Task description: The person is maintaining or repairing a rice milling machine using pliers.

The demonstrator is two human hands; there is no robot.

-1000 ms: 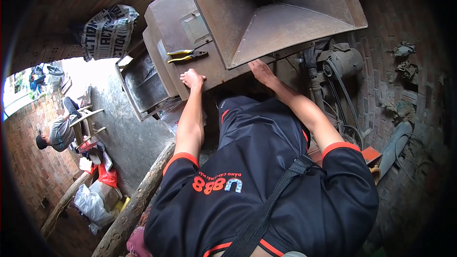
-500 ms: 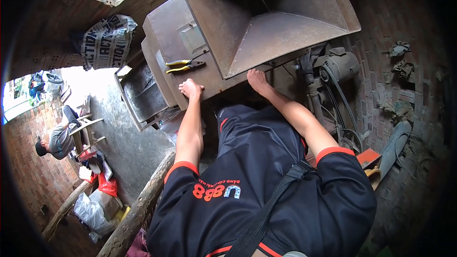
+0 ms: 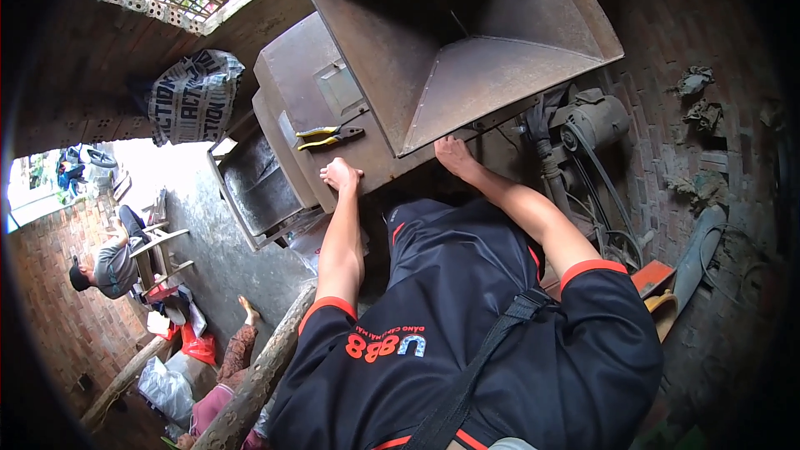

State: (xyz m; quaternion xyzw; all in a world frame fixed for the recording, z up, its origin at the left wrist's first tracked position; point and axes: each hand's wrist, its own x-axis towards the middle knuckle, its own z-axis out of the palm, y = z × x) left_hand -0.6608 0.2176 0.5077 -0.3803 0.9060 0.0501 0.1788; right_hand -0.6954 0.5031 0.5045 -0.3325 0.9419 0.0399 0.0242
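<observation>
Rusty sheet metal formed the machine (image 3: 292,87) and its wide hopper (image 3: 467,58), whose mouth opened toward the upper right. Yellow-handled pliers (image 3: 329,137) lay on the machine's top just above the left hand (image 3: 340,175), long axis roughly level, jaws pointing right. That hand rested there as a loose fist gripping nothing, while the right hand (image 3: 454,157) pressed flat beneath the hopper's lower edge, fingers partly hidden.

The metal hopper (image 3: 467,50) runs off the frame's top edge; the right hand (image 3: 454,154) has its fingertips hidden beneath the hopper's lower lip, while the seated person (image 3: 104,262) at left is too small to tell apart.
</observation>
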